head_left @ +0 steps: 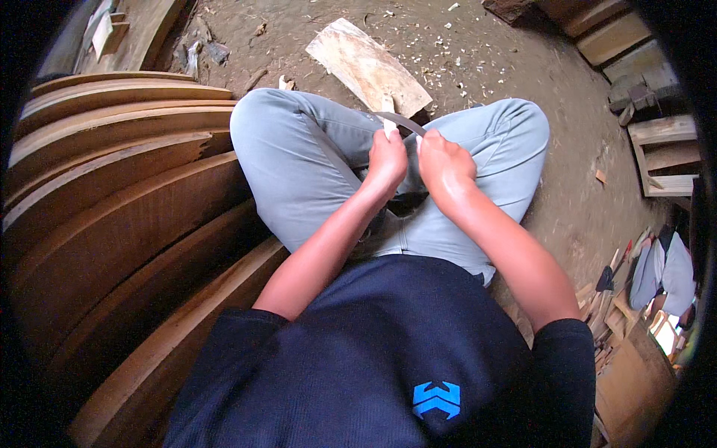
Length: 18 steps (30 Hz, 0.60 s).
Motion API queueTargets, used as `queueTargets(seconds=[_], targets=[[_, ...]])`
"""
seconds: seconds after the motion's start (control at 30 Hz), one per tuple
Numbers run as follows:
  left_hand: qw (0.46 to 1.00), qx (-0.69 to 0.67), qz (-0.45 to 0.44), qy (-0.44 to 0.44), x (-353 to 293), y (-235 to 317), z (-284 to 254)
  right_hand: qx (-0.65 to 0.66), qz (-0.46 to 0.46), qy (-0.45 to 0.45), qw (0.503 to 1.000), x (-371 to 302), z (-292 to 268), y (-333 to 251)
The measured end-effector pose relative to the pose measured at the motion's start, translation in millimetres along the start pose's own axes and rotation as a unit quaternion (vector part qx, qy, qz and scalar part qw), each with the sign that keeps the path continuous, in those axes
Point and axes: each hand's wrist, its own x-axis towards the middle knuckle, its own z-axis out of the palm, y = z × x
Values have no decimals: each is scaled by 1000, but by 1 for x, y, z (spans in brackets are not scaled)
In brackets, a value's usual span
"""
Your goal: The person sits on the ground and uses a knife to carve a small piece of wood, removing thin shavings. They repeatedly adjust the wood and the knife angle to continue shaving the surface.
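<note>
My left hand is closed around a short, pale strip of wood that sticks up past my fingers. My right hand grips a knife, its handle mostly hidden in my fist. The curved, dark blade reaches left from that fist and lies against the wood strip, just above my left hand. Both hands are close together over my crossed legs. Beyond them, on the ground, lies a wide pale board, its near end by the tip of the strip.
Several large wooden boards stand on edge close along my left side. Pale wood shavings are scattered over the dirt floor. To the right are stacked timber and a wooden frame, with cloths and wood pieces lower down.
</note>
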Motion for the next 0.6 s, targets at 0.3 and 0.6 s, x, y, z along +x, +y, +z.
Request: queueTargets(seconds=[0.3, 0.6], targets=[[985, -130, -72, -92, -12, 32, -9, 41, -25, 82, 995, 40, 20, 1], [977, -159, -82, -120, -16, 32, -20, 33, -72, 4, 997, 8, -8, 37]])
